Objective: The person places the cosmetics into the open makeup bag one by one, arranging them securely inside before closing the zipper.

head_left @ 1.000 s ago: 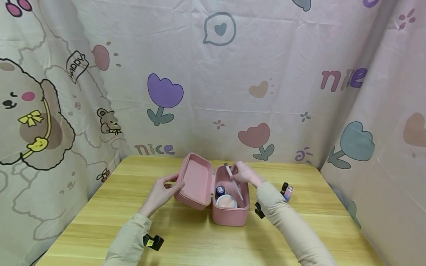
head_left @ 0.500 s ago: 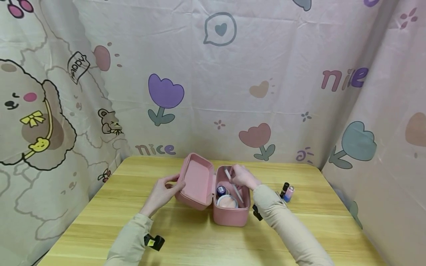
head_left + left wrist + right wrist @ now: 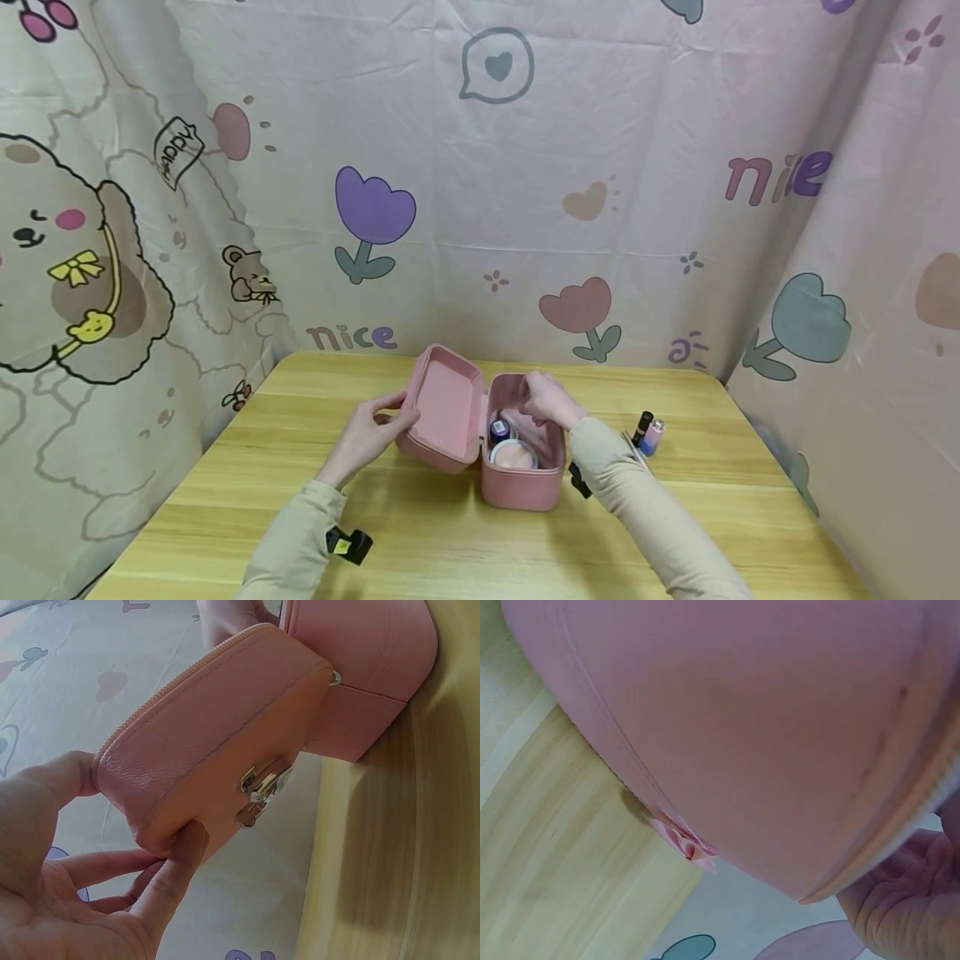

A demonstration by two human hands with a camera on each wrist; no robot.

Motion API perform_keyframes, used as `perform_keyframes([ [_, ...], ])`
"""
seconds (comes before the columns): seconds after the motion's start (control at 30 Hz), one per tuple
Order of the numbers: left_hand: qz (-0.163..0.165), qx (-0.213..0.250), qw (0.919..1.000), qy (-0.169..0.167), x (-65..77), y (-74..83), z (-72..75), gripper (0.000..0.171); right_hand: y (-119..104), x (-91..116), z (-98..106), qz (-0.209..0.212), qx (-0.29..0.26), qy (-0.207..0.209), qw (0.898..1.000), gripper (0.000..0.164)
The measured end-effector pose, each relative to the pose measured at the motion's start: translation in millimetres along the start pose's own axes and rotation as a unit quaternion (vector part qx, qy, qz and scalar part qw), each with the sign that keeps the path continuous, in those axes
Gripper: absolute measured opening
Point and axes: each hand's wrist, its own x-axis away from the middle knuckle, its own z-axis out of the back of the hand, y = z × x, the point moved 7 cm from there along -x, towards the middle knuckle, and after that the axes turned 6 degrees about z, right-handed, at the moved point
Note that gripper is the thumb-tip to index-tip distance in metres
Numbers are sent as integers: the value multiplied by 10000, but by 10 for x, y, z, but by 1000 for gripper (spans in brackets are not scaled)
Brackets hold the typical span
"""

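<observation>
Pink leather-like stuff is what's shown, worked into a zip-edged, boxy case (image 3: 520,490), set near the middle of the far edge of the yellowish wood-grain table (image 3: 405,546); its matching shallow pink lid (image 3: 446,408) is swung open and tilted to the left, and its outer side is gripped between the fingers and thumb of the left hand (image 3: 365,437); over on the right, the case is being reached into by the right hand (image 3: 550,402); whether anything is pinched there cannot be told, the fingertips being partly hidden; inside, a small dark-blue jar with a pale label (image 3: 499,429) is seen by the left wall, and a round peach compact with a whitish rim (image 3: 513,455) is lodged just beside it, toward the near end; nearer the table's right edge, a short black tube (image 3: 642,427) and a small pink-and-blue bottle (image 3: 652,437) are placed side by side, a thin pale stick (image 3: 634,450) being partly covered by the beige right sleeve (image 3: 648,508).
</observation>
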Motion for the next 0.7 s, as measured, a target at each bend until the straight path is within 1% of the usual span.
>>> perform_keyframes([
  [0.07, -2, -11, 10000, -3, 1, 3, 0, 57, -5, 2, 20, -26, 18, 29, 10000, 25],
  [0.3, -5, -28, 10000, 19, -1, 15, 3, 58, -20, 3, 48, 25, 4, 101, 9999, 22],
  [0.43, -10, -8, 10000, 6, 1, 12, 1, 57, -17, 3, 51, 0, -3, 96, 10000, 24],
  [0.57, -22, 27, 10000, -11, 0, 6, -1, 57, -7, 8, 47, 2, -87, 78, 9999, 28],
  [0.7, -55, 33, 10000, 6, 1, -1, -1, 57, 11, 32, 58, 81, -179, 177, 9996, 27],
])
